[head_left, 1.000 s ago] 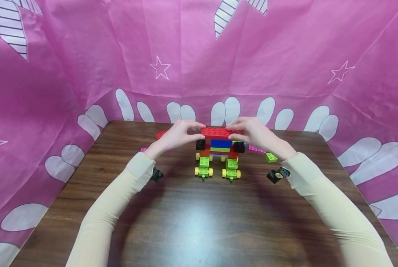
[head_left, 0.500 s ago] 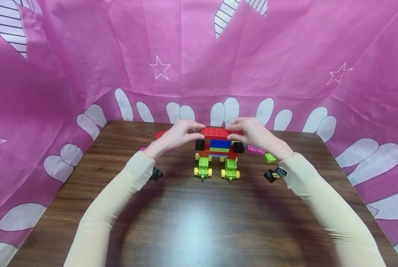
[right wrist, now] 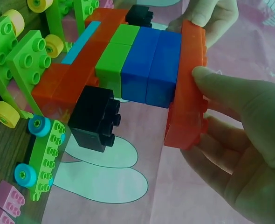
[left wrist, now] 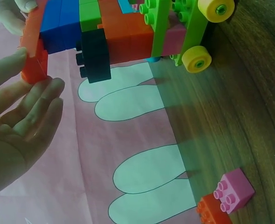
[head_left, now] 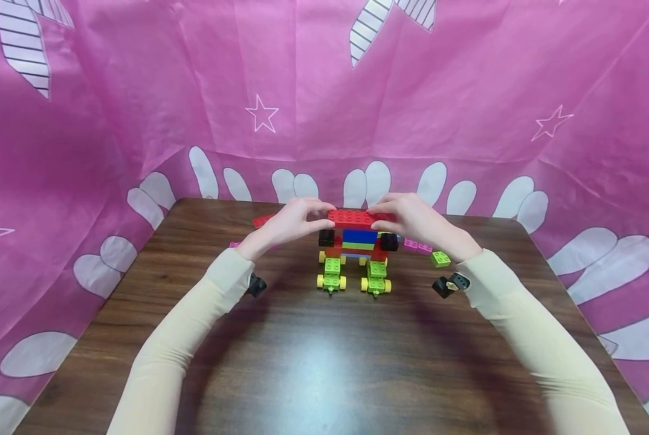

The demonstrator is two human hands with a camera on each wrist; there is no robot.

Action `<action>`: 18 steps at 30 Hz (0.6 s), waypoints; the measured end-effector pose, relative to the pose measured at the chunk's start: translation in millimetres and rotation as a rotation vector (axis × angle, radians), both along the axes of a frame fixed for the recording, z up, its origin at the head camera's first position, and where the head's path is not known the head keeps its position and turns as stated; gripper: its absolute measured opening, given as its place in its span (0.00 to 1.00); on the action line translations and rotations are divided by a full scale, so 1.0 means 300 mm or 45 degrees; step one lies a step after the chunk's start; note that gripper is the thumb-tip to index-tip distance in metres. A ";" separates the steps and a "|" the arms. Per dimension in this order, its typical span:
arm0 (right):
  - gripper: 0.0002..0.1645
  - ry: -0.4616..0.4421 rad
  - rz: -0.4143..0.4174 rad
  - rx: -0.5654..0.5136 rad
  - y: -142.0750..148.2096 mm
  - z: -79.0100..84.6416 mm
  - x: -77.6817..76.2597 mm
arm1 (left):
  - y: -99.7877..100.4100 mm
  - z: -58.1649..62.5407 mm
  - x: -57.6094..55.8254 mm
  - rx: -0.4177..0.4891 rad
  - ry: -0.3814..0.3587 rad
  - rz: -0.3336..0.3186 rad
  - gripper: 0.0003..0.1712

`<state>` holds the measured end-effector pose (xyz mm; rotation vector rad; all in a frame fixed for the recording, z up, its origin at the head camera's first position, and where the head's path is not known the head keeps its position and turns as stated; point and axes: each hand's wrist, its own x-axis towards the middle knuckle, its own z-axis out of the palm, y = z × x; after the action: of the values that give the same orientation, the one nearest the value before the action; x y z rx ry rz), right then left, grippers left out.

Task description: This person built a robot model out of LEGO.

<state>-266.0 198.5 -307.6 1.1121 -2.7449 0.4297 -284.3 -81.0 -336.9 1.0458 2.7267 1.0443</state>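
Note:
A long red building brick (head_left: 350,218) lies across the top of a toy-brick structure. My left hand (head_left: 290,223) pinches the brick's left end between thumb and fingers. At the other end my right hand (head_left: 414,219) grips it the same way, thumb (right wrist: 212,81) on the near face. Under the red brick are blue bricks (right wrist: 151,65), then lime green ones (right wrist: 114,65). Black bricks (right wrist: 94,119) stick out on both sides above a red-orange layer (left wrist: 126,37). The structure stands on lime green wheeled bases (head_left: 332,273) with yellow wheels (left wrist: 196,59).
On the wooden table (head_left: 324,362), pink bricks (head_left: 418,245) and a lime green brick (head_left: 441,259) lie to the right. Behind the structure is a green base with blue wheels (right wrist: 46,161). Red (left wrist: 212,211) and pink (left wrist: 235,189) bricks lie left. A pink cloth (head_left: 324,90) hangs behind.

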 end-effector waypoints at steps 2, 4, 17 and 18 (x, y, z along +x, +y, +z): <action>0.22 -0.018 -0.019 -0.004 0.008 -0.003 0.002 | -0.001 -0.004 0.000 0.011 -0.009 -0.003 0.26; 0.23 -0.030 -0.039 -0.017 0.018 -0.009 0.004 | -0.001 -0.008 0.001 0.020 -0.014 -0.001 0.26; 0.20 -0.013 -0.072 -0.110 0.101 -0.019 0.017 | -0.024 -0.009 -0.010 0.012 -0.014 0.003 0.27; 0.20 -0.003 -0.071 -0.117 0.107 -0.021 0.018 | -0.030 -0.007 -0.013 0.007 -0.007 0.002 0.26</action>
<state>-260.6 230.5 -313.8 1.0113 -2.7207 0.5438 -288.1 -89.9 -339.1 1.0399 2.7221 1.0536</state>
